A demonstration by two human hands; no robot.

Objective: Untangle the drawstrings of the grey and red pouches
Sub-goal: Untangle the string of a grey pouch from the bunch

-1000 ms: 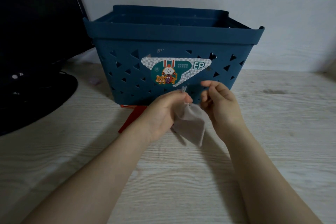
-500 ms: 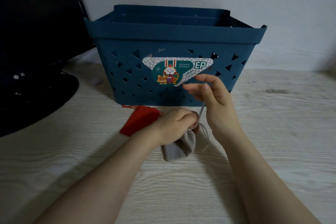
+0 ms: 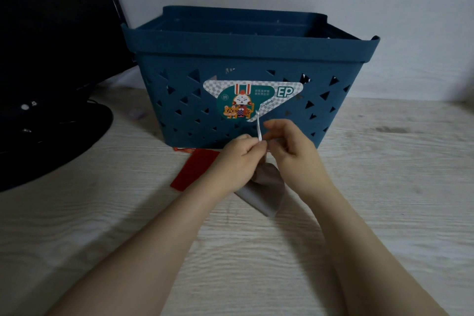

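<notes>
On the far left stands a big dark screen [image 3: 51, 59] on its round black foot. Next to it is a blue basket [image 3: 243, 64] with little triangle holes and a rabbit sticker [image 3: 246, 102] on its front. The basket sits on a pale wooden table [image 3: 384, 187].

Right in front of the basket lies the red pouch [image 3: 192, 173], flat on the table. Its thin red string [image 3: 183, 149] runs along the bottom of the basket. No hand touches the red pouch.

Then comes the left hand [image 3: 237, 161]. Its fingers are curled, and its thumb and first finger pinch a thin pale string [image 3: 258, 127] that sticks straight up. Under the hands hangs the grey pouch [image 3: 264, 194], its bottom corner low over the table or on it; I cannot tell which.

The right hand [image 3: 292, 154] is just beside the left one. Its fingers are curled too, and they seem to pinch the string or the top of the grey pouch. I cannot see exactly which.

I think the two pouches are already apart, and the person is now working on the grey string. Next, the fingers need to pull softly and find where the string is looped or knotted. A hard pull could make a knot tighter.
</notes>
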